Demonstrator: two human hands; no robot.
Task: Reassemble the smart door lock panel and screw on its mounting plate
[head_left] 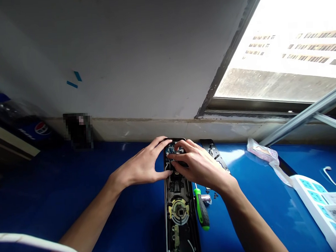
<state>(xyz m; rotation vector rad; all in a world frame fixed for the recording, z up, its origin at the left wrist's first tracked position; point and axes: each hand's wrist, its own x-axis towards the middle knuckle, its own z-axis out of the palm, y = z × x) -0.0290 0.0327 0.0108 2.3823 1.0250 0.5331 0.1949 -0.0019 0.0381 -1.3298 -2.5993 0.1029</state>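
A long black housing, apparently an opened electronic door lock [178,190], lies lengthwise on the table in front of me. A round yellowish spindle ring [179,211] sits midway down it. At its far end is a blue circuit board [171,147] with small white connectors. My left hand [144,162] braces the housing's left side, fingers at the top corner and thumb lower down. My right hand [200,161] comes over the right edge, its bent fingers gripping around the circuit board. The right fingers partly cover the board, so their exact contact is hard to see.
A green-and-black screwdriver [201,210] lies right of the housing, beside a small shiny cylinder [207,199] and loose screws [216,195]. Behind my right hand is a black plate [220,159]. Farther right are a clear plastic box [262,151] and a white power strip [313,197]. A white cable [50,244] crosses the lower left.
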